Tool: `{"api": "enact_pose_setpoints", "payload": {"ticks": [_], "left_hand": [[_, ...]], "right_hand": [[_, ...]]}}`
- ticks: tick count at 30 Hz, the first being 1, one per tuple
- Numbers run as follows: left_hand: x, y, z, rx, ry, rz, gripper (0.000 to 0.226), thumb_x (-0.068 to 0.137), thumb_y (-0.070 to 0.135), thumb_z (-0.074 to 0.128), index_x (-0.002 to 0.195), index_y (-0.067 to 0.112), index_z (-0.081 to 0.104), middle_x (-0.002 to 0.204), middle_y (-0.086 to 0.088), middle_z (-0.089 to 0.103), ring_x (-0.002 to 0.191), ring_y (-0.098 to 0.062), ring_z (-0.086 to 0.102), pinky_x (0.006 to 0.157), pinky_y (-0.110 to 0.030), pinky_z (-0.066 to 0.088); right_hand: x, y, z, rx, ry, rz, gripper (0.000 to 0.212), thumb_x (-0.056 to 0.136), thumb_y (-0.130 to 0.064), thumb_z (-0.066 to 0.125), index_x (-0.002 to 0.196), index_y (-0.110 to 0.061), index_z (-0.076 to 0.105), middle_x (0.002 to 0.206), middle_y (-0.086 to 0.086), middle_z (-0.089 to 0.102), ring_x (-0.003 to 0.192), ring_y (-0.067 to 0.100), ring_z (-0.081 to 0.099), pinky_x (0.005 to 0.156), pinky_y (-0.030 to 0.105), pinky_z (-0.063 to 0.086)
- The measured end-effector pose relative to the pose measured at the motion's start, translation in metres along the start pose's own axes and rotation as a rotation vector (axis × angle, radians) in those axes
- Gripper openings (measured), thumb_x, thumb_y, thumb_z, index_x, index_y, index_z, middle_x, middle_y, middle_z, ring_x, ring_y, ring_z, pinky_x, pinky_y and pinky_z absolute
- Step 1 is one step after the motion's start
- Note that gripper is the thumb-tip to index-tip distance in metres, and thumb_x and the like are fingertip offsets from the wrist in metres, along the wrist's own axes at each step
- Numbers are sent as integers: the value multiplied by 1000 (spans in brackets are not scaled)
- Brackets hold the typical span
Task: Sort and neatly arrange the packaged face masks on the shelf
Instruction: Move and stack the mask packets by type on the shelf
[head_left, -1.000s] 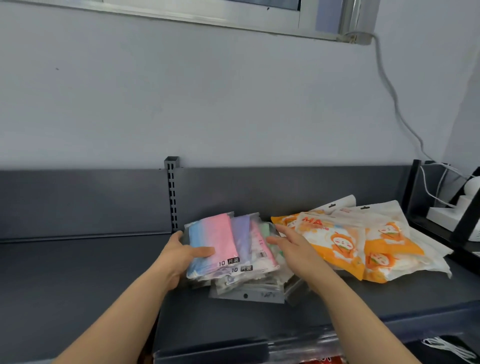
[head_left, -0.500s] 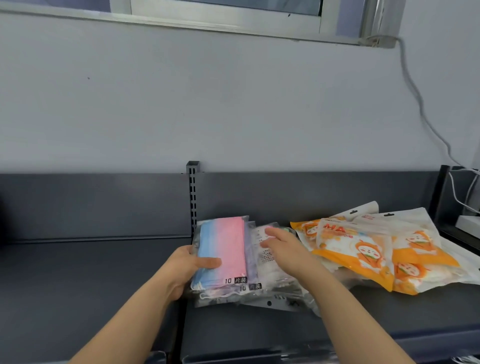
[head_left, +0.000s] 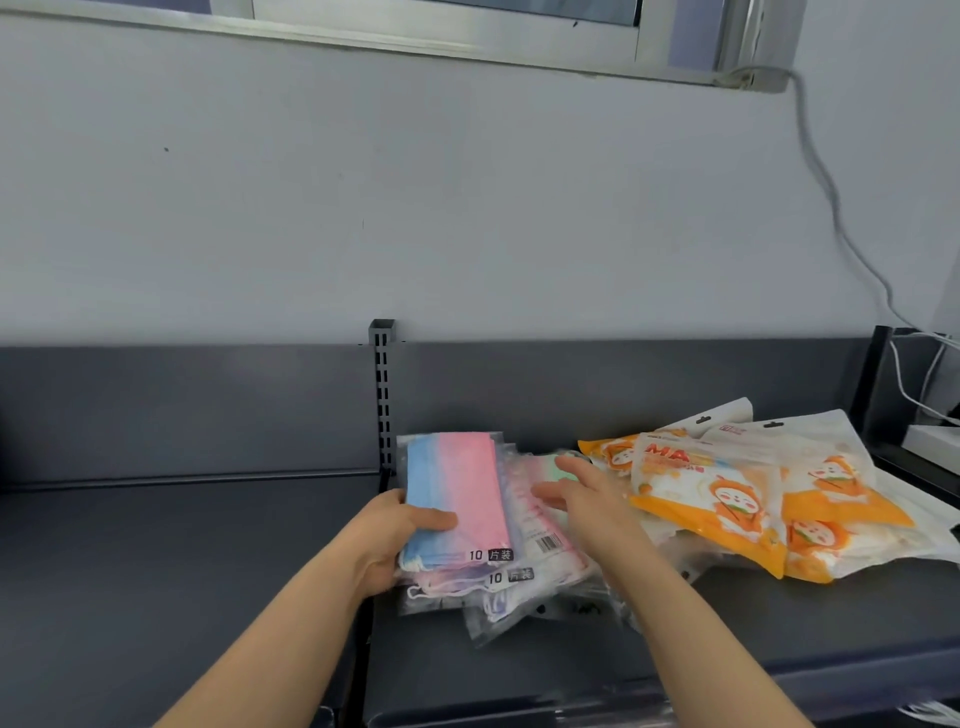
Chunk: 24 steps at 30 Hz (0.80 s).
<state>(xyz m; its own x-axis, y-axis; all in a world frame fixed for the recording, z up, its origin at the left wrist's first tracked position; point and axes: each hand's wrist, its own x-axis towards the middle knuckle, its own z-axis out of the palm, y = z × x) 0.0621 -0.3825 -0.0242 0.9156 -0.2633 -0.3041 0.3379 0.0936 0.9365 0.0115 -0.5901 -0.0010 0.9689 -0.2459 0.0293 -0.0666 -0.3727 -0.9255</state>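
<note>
- Lower centre: left hand (head_left: 395, 540) gripping the blue-and-pink mask pack (head_left: 457, 499), thumb on top, at the stack's left edge.
- Just right of it: right hand (head_left: 587, 499) released, fingers straight over fanned clear packs (head_left: 540, 551) lying on the shelf (head_left: 156, 571).
- Right of centre: orange-and-white packs (head_left: 727, 499) heaped, overlapping.
- Behind, mid-frame: slotted upright (head_left: 383, 395); upper right, cable (head_left: 831, 208) down the wall.

The clear mask packs (head_left: 519, 582), fanned out to the right a second ago, are now gathered under the blue-and-pink pack (head_left: 457, 493) at lower centre, the purple one almost covered. The right hand (head_left: 587, 499) has drawn away from the orange packs (head_left: 727, 499) and now spreads its fingers over the pink-and-green pack (head_left: 540, 470).
</note>
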Motion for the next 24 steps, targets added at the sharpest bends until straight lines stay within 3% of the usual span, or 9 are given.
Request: {"api": "enact_pose_setpoints", "payload": {"ticks": [2, 4, 9, 12, 15, 20, 24], "left_hand": [[1, -4, 0, -23, 10, -4, 46, 77, -12, 71, 119, -9, 53, 104, -27, 71, 89, -42, 72, 66, -46, 62], [2, -7, -2, -47, 26, -4, 50, 76, -10, 73, 121, -9, 52, 106, -27, 71, 90, -42, 72, 65, -46, 62], [-1, -8, -2, -73, 30, 35, 56, 74, -11, 75, 123, -2, 49, 110, -26, 69, 92, -43, 71, 72, -53, 60], [-3, -6, -3, -93, 32, 73, 62, 73, -12, 76, 124, 5, 46, 113, -23, 66, 93, -43, 71, 72, -55, 60], [-5, -3, -4, -144, 11, 130, 75, 69, -11, 78, 130, 13, 42, 122, -20, 62, 98, -43, 69, 72, -56, 60], [-10, 2, -5, -85, 1, 208, 75, 70, -10, 78, 131, 13, 41, 124, -15, 59, 104, -39, 67, 77, -51, 59], [-16, 7, -19, -131, 11, 250, 75, 70, -11, 76, 129, 18, 40, 125, -14, 58, 104, -40, 66, 76, -53, 60]], "right_hand": [[0, 3, 1, 64, 18, 7, 36, 93, -19, 43, 127, -30, 50, 138, 0, 53, 121, 18, 52, 106, 44, 42], [-1, 3, -1, 62, 33, 45, 40, 95, -16, 40, 132, -25, 49, 140, 0, 49, 120, 16, 51, 102, 39, 43], [-3, 3, -5, -70, -16, 65, 44, 96, -17, 45, 140, -20, 45, 138, -2, 48, 81, 0, 50, 65, 22, 41], [-3, -1, -4, -20, -71, 70, 37, 97, -21, 49, 134, -14, 51, 111, -3, 62, 84, 2, 57, 69, 25, 48], [-1, -5, -5, 107, -118, 86, 21, 97, -21, 53, 108, -10, 67, 93, 7, 73, 88, 18, 70, 88, 43, 55], [9, 0, -5, 239, -139, 151, 12, 94, -7, 57, 100, -3, 66, 95, 12, 74, 89, 25, 72, 81, 43, 59], [20, -1, -15, 388, -34, 126, 12, 92, 1, 56, 100, -1, 66, 95, 14, 75, 88, 29, 72, 82, 47, 58]]}}
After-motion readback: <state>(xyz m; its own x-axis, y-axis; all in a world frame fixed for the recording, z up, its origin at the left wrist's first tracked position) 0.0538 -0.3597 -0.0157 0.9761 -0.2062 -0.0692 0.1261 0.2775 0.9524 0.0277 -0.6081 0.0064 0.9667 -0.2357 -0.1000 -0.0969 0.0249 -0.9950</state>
